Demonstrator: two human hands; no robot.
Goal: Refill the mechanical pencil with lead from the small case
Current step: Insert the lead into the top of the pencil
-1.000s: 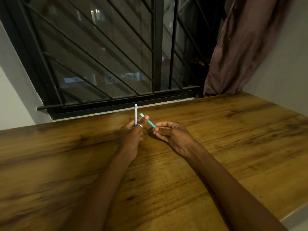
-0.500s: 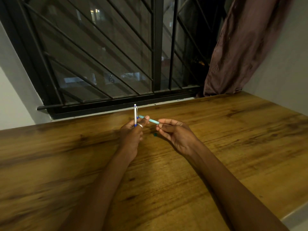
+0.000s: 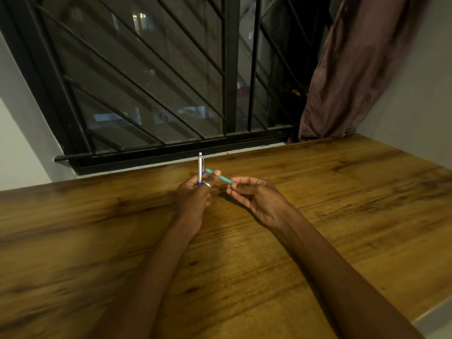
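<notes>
Pencil (image 3: 200, 167) in left hand (image 3: 193, 199), case (image 3: 223, 178) in right hand (image 3: 259, 201), near table (image 3: 342, 216) far edge.

Home room: wooden desk (image 3: 318, 241), barred window (image 3: 156, 77), curtain (image 3: 354, 69).

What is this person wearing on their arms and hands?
No sleeves, watch or bracelet show. The left hand wears a thin silver ring on one finger; the right hand shows no ring.
</notes>
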